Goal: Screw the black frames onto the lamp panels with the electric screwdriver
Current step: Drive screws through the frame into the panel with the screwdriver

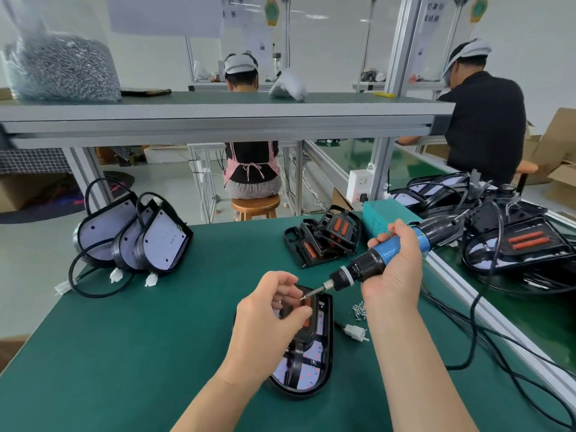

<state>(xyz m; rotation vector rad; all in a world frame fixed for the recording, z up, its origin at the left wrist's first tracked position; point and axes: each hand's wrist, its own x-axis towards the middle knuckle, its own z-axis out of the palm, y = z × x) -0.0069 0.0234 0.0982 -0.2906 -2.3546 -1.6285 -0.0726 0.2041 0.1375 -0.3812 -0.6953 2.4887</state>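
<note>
Left hand (271, 310): fingers curled over the top end of the work, thumb and forefinger pinching what looks like a screw (301, 298) at the bit tip.
Right hand (396, 269): wrapped round the blue barrel of the electric screwdriver (367, 265), which slants in from 2 o'clock.
Lamp panel (308, 380): flat on the tabletop (156, 322) toward 6 o'clock, with the black frame (297, 353) lying on it.
Loose screws (358, 310): at 3 o'clock, just beside the panel.
Doing it well: I'd seat the screw square on the bit, stand the driver upright over its hole, pin the frame down, then trigger.
Risk: driven on a slant, it may cross-thread or skid.
</note>
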